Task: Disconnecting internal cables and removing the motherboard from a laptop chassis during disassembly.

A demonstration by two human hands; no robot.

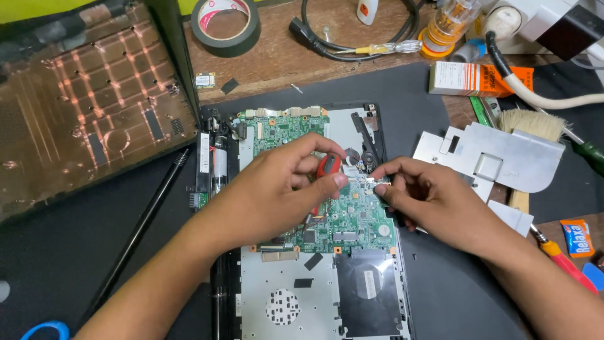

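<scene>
Red-handled tool [327, 166] held in left hand [277, 192] grip over green circuit board [352, 220]; right hand [434, 201] grip pinching small metal part [371, 182].

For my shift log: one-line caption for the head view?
Left hand grips a red-handled tool over an opened laptop's green board; right hand pinches a small metal part.

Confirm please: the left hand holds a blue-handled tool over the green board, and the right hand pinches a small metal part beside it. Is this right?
Not quite: the tool in the left hand is red-handled, not blue, as the head view shows. It is over the green board, and the right hand pinches a small metal part.
</scene>
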